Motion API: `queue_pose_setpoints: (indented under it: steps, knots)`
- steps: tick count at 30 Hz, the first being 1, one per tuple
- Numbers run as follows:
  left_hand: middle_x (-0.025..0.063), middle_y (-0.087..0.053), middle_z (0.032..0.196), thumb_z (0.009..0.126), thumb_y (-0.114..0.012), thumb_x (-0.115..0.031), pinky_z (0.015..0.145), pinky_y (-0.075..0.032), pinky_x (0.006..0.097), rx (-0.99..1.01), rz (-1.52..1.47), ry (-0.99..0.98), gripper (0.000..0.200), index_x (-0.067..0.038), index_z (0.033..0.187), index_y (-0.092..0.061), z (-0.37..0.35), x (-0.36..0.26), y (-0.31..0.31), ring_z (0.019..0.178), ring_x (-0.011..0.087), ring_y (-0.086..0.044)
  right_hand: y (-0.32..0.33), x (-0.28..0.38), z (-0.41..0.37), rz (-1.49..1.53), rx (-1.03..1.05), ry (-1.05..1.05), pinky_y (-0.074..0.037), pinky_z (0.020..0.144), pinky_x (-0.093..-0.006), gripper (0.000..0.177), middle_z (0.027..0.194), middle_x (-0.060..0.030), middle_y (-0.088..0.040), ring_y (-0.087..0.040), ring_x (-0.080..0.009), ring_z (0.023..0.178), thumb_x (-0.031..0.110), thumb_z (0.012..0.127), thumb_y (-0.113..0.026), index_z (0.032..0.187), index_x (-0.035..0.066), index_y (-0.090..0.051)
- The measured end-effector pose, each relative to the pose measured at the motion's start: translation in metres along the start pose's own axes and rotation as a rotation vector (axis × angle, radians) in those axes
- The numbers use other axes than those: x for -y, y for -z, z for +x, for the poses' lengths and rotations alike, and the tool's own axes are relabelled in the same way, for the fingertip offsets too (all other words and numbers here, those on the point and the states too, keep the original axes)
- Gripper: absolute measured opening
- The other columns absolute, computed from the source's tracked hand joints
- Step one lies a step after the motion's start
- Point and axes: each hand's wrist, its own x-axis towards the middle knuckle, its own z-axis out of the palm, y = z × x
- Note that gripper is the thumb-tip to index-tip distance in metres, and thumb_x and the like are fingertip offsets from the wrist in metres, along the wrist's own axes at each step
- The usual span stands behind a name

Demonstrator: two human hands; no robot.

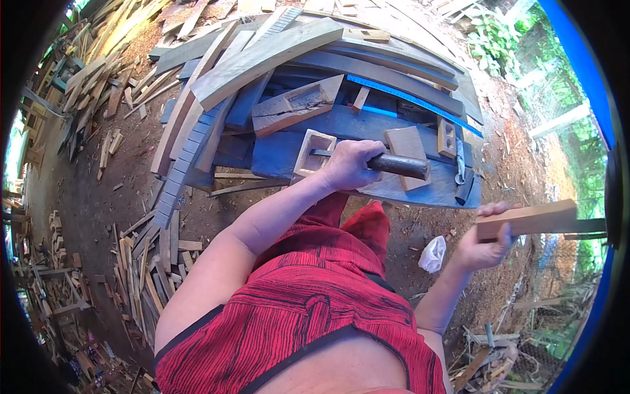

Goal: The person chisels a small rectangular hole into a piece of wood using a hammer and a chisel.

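My left hand (353, 165) is closed around the dark handle of a chisel (403, 165). The chisel lies nearly level, its blade pointing left into the hollow of a small wooden block (306, 163) at the bench's near edge. Out to the right, my right hand (487, 238) grips one end of a thick wooden billet (528, 220), raised away from the bench. Under the chisel handle sits a flat piece of wood (407, 141). Just beyond, a larger block with a rough cut recess (295, 107) rests on the bench.
The low bench (374, 131) carries several long beams, with a pale curved plank (262, 62) on top. A blue ruler (413, 100) and a small block with square holes (447, 136) lie at its right. Wood scraps (157, 262) pile up left; a white plastic bag (432, 253) lies on the ground.
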Motion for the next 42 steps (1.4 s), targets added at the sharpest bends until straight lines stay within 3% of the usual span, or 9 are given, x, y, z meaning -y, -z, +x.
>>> queue_pose_setpoints:
  steps: [8, 13, 15, 18, 24, 26, 28, 38, 42]
  knots:
    - [0.0103, -0.062, 0.079, 0.062, -0.078, -0.016, 0.063, -0.049, 0.0391, 0.006, -0.002, 0.014, 0.035, -0.009, 0.091, -0.059, -0.003, 0.001, -0.001, 0.074, 0.0313, -0.064, 0.034, 0.000, -0.021, -0.447, 0.377, -0.557, -0.041, 0.052, -0.0230, 0.045, 0.076, -0.0007, -0.053, -0.050, -0.0082, 0.061, 0.006, 0.076, -0.068, 0.118, 0.004, -0.050]
    - [0.0109, -0.061, 0.078, 0.065, -0.074, -0.018, 0.066, -0.050, 0.0420, 0.022, -0.015, 0.038, 0.028, -0.010, 0.086, -0.057, 0.001, -0.003, 0.000, 0.077, 0.0330, -0.064, 0.010, -0.003, -0.026, 0.026, -0.081, -0.041, -0.037, 0.044, -0.0217, 0.039, 0.077, 0.0001, -0.052, -0.047, -0.0074, 0.054, 0.004, 0.078, -0.065, 0.115, 0.002, -0.052]
    - [0.0097, -0.062, 0.079, 0.062, -0.078, -0.016, 0.064, -0.049, 0.0389, 0.040, 0.040, 0.009, 0.036, -0.010, 0.092, -0.059, -0.001, -0.002, -0.002, 0.076, 0.0306, -0.064, 0.029, -0.027, -0.044, -0.486, 0.396, -0.398, -0.035, 0.041, -0.0210, 0.039, 0.077, -0.0004, -0.052, -0.045, -0.0078, 0.051, 0.004, 0.078, -0.064, 0.115, 0.001, -0.052]
    - [0.0107, -0.062, 0.079, 0.065, -0.075, -0.019, 0.067, -0.051, 0.0413, 0.050, 0.020, 0.021, 0.029, -0.010, 0.087, -0.058, 0.000, -0.006, 0.003, 0.078, 0.0323, -0.064, 0.032, -0.024, -0.036, -0.630, 0.430, -0.629, -0.032, 0.041, -0.0210, 0.035, 0.076, -0.0031, -0.051, -0.046, -0.0094, 0.054, 0.003, 0.077, -0.063, 0.111, 0.001, -0.054]
    - [0.0099, -0.062, 0.078, 0.062, -0.079, -0.016, 0.064, -0.049, 0.0389, 0.039, 0.014, 0.004, 0.035, -0.009, 0.090, -0.059, -0.001, -0.003, 0.000, 0.075, 0.0308, -0.064, 0.018, 0.007, -0.013, -0.120, -0.006, -0.043, -0.044, 0.063, -0.0257, 0.032, 0.069, -0.0015, -0.054, -0.054, -0.0119, 0.064, 0.017, 0.089, -0.058, 0.114, -0.001, -0.052]
    - [0.0103, -0.062, 0.078, 0.062, -0.079, -0.016, 0.063, -0.049, 0.0389, 0.036, 0.008, 0.006, 0.035, -0.009, 0.090, -0.060, 0.000, -0.004, 0.000, 0.074, 0.0310, -0.064, 0.059, -0.040, -0.024, -0.318, 0.377, 0.043, -0.044, 0.059, -0.0261, 0.039, 0.071, -0.0034, -0.053, -0.051, -0.0135, 0.058, 0.013, 0.083, -0.062, 0.117, 0.000, -0.048]
    - [0.0106, -0.062, 0.078, 0.062, -0.080, -0.017, 0.063, -0.049, 0.0389, 0.043, 0.012, 0.013, 0.035, -0.008, 0.090, -0.060, -0.002, -0.003, -0.001, 0.074, 0.0311, -0.064, 0.041, -0.036, -0.047, -0.502, 0.538, -0.881, -0.043, 0.052, -0.0249, 0.039, 0.074, -0.0029, -0.055, -0.052, -0.0129, 0.057, 0.011, 0.080, -0.065, 0.114, 0.001, -0.052]
    - [0.0105, -0.060, 0.076, 0.063, -0.081, -0.015, 0.060, -0.047, 0.0352, -0.013, -0.050, -0.055, 0.035, -0.007, 0.090, -0.060, -0.003, -0.002, 0.003, 0.068, 0.0285, -0.062, 0.018, -0.019, -0.041, -0.021, 0.134, -0.074, -0.039, 0.051, -0.0210, 0.040, 0.078, -0.0007, -0.054, -0.051, -0.0075, 0.061, 0.010, 0.075, -0.074, 0.109, 0.005, -0.055]
    - [0.0107, -0.061, 0.077, 0.062, -0.081, -0.014, 0.060, -0.047, 0.0350, -0.015, -0.083, -0.032, 0.036, -0.007, 0.091, -0.060, -0.004, 0.004, 0.003, 0.068, 0.0285, -0.062, 0.032, -0.016, -0.054, -0.576, 0.469, -0.637, -0.042, 0.050, -0.0228, 0.042, 0.079, -0.0025, -0.056, -0.053, -0.0097, 0.061, 0.006, 0.072, -0.071, 0.110, 0.003, -0.055]
